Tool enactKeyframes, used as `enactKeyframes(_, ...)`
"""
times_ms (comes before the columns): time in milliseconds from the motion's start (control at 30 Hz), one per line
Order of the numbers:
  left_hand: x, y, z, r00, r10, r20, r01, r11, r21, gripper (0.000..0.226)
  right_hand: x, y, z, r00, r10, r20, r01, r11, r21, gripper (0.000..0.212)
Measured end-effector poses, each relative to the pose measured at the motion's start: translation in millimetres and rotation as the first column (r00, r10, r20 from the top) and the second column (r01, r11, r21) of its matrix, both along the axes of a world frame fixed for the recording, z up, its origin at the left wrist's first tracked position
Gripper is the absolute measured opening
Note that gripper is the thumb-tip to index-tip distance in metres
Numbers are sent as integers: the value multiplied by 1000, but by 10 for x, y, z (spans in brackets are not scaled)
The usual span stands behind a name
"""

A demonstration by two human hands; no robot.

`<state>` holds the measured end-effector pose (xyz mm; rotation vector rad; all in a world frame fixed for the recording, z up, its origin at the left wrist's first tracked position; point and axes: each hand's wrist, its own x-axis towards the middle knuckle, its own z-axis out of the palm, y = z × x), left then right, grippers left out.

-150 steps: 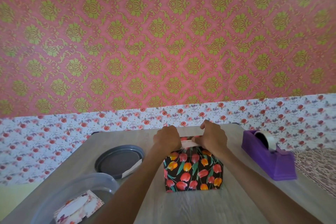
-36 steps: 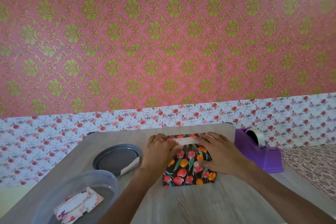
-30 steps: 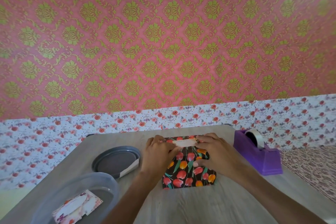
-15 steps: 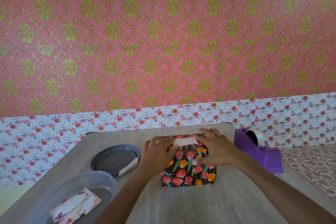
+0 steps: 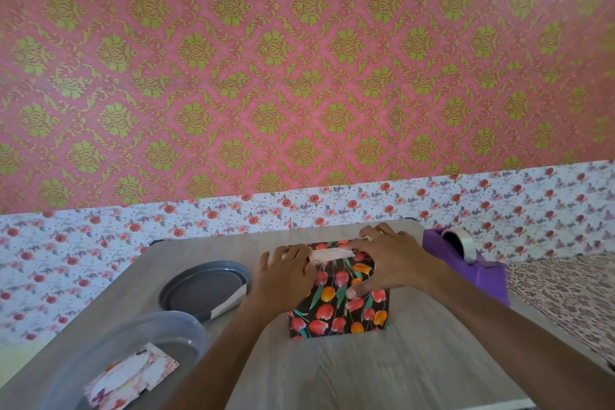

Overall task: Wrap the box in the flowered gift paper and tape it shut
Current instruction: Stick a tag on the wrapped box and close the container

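Cards (image 5: 129,376) lie in clear tub (image 5: 173,318) near wrapped box (image 5: 336,309).

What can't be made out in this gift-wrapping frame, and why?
Head view throughout.
- Ends of the pale tape strip: under the left hand and right hand.
- Far and left faces of the black tulip-paper box: turned away or behind the hands.
- Clear plastic tub: cut off by the bottom-left edge.
- Print on the floral cards inside it: blurred.

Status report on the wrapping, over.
Left hand and right hand flat on top, at the tape strip ends. Box visible sides covered in flowered paper. Tape dispenser apart, at right.
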<state>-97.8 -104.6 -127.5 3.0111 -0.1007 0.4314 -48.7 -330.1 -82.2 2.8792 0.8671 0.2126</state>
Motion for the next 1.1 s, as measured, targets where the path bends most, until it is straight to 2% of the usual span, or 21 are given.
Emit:
enactKeyframes(133,18,-15,-21,1000,19,10,-19,1000,-7,47,-16,-21,-53,1000,-22,-4,22,1000,11,111)
enactKeyframes(233,9,-17,-44,999,25,36,-24,1000,-20,46,-66,-10,-50,998,-27,51,26,1000,14,108)
enactKeyframes(433,-130,-100,-101,969,2,248,4,1000,-26,41,-269,64,-89,973,67,221,-85,994,75,74)
enactKeyframes(567,-194,-202,-86,949,20,316,-16,1000,-16,32,-293,67,-112,980,47,192,-84,978,189,74)
enactKeyframes(733,-174,-185,-61,958,96,271,-62,989,-133,36,-273,69,-129,985,24,170,-66,967,245,76)
enactKeyframes(867,-178,-161,-78,966,79,246,-42,988,-150,33,-232,66,-138,996,6,90,-27,973,228,86)
enactKeyframes(1000,-158,-140,-98,968,54,246,-29,994,-102,41,-183,21,-128,1000,4,21,-6,990,143,94)
enactKeyframes(1100,-144,-132,-88,967,61,248,-38,995,-96,42,-176,23,-106,1000,9,22,-13,980,197,92)
